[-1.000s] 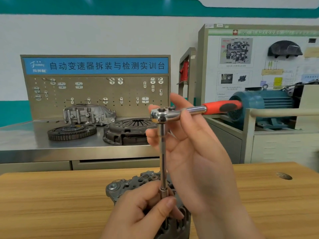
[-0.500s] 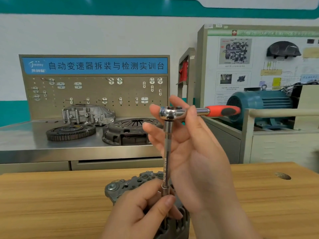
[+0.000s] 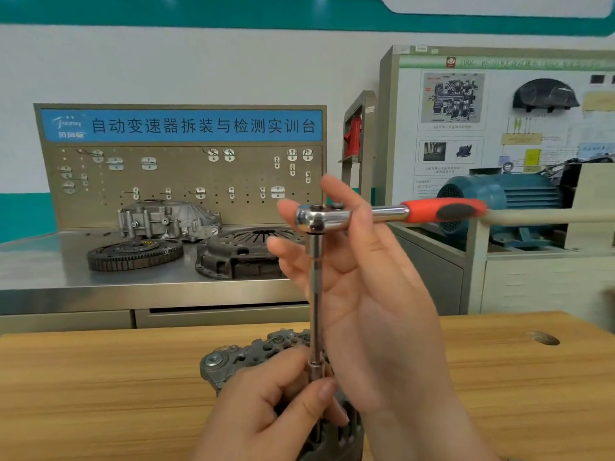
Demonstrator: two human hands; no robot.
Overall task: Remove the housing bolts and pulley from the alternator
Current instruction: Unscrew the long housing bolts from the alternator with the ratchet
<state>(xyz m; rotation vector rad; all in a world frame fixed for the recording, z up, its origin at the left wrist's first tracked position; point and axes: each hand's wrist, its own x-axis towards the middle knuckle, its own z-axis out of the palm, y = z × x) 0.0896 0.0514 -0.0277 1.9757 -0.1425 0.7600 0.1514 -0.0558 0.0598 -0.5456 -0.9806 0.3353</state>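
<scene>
A: What could go wrong here?

B: The long chrome extension bar (image 3: 314,294) may tilt and slip off its seat. The right hand (image 3: 366,311) only rests spread fingers against the chrome ratchet with orange handle (image 3: 382,214). The grip of the left hand (image 3: 266,414) pinches the bar's lower end.

A: And the alternator?

B: The grey cast-metal alternator (image 3: 229,364) sits at the middle of the wooden tabletop (image 3: 100,377) by its near edge. It is vented and partly hidden by the hands. No clamp shows, so it could twist.

I had only the one head-worn wide-angle view, which looked forward and a little down from close over the wooden table (image 3: 100,377) toward the pegboard (image 3: 179,181) behind.
</scene>
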